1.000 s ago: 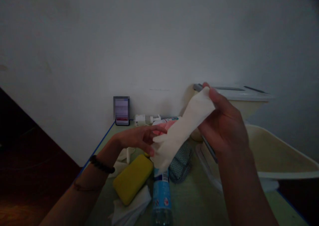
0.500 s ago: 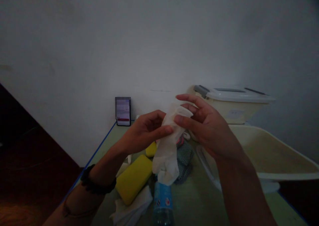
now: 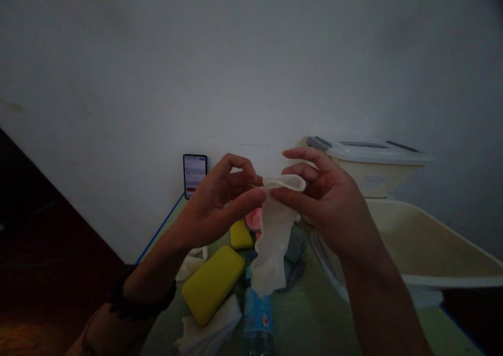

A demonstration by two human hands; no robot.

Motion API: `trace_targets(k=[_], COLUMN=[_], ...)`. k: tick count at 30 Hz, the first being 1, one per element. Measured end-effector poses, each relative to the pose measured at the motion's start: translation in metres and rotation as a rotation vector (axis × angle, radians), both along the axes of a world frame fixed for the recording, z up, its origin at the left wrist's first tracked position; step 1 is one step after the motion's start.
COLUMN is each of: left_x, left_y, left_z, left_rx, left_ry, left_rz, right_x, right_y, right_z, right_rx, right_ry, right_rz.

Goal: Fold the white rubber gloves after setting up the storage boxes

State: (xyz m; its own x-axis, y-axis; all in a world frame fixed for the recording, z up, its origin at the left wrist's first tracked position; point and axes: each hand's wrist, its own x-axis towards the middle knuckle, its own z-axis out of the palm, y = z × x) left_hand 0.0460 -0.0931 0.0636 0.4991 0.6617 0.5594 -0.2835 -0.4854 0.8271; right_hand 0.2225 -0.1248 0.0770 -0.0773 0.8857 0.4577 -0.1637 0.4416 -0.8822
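A thin whitish glove (image 3: pixel 273 241) hangs in the air with its cuff at the top, partly open as a loop, and its finger end pointing down. My left hand (image 3: pixel 223 199) pinches the left side of the cuff between thumb and fingertips. On the other side, my right hand (image 3: pixel 322 193) grips the rim with the thumb, its index finger raised off the glove. Below the glove lies a bottle with a blue label (image 3: pixel 257 314), its upper part covered. A yellow sponge (image 3: pixel 212 285) lies left of the bottle.
A phone (image 3: pixel 194 175) leans against the wall. White cloth (image 3: pixel 214 327), a second yellow piece (image 3: pixel 240 234), a pink item (image 3: pixel 254 219) and a grey-green cloth (image 3: pixel 295 254) lie on the green table. At right are a cream basin (image 3: pixel 444 281) and a lidded box (image 3: pixel 377 175).
The glove went from slanting, held up by my right hand, to hanging down between both hands. My left hand moved from its lower end to the cuff, which has opened slightly.
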Motion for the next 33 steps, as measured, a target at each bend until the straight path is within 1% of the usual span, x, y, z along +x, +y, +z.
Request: trace_targets(k=[4, 7, 11, 16, 19, 22, 25, 29, 33], left_x=[0.000, 0.001, 0.000, -0.005, -0.009, -0.014, -0.018, -0.019, -0.020], left_y=[-0.004, -0.005, -0.003, -0.001, -0.001, -0.001, -0.002, -0.001, 0.000], left_z=[0.004, 0.004, 0.006, 0.009, 0.013, 0.015, 0.014, 0.010, 0.008], left_rx=[0.118, 0.177, 0.226, 0.224, 0.212, 0.219, 0.221, 0.181, 0.177], left_ry=[0.028, 0.001, -0.037, -0.066, -0.060, -0.043, -0.018, 0.056, 0.081], left_rz=[0.185, 0.265, 0.336, 0.372, 0.348, 0.271, 0.206, 0.274, 0.263], right_x=[-0.003, -0.004, -0.001, 0.004, 0.006, 0.006, 0.006, 0.007, 0.007], right_y=[-0.003, -0.005, -0.004, -0.004, -0.004, -0.004, -0.003, -0.003, -0.003], right_z=[0.001, 0.000, -0.002, -0.001, 0.000, 0.000, -0.001, -0.002, -0.002], right_rx=[0.015, 0.025, 0.050, 0.129, 0.195, 0.255, 0.288, 0.336, 0.401], right_ry=[-0.054, -0.060, -0.060, -0.138, -0.183, -0.217, -0.274, -0.343, -0.429], right_rz=[0.003, 0.006, 0.050, 0.104, 0.053, -0.021, -0.064, -0.082, -0.116])
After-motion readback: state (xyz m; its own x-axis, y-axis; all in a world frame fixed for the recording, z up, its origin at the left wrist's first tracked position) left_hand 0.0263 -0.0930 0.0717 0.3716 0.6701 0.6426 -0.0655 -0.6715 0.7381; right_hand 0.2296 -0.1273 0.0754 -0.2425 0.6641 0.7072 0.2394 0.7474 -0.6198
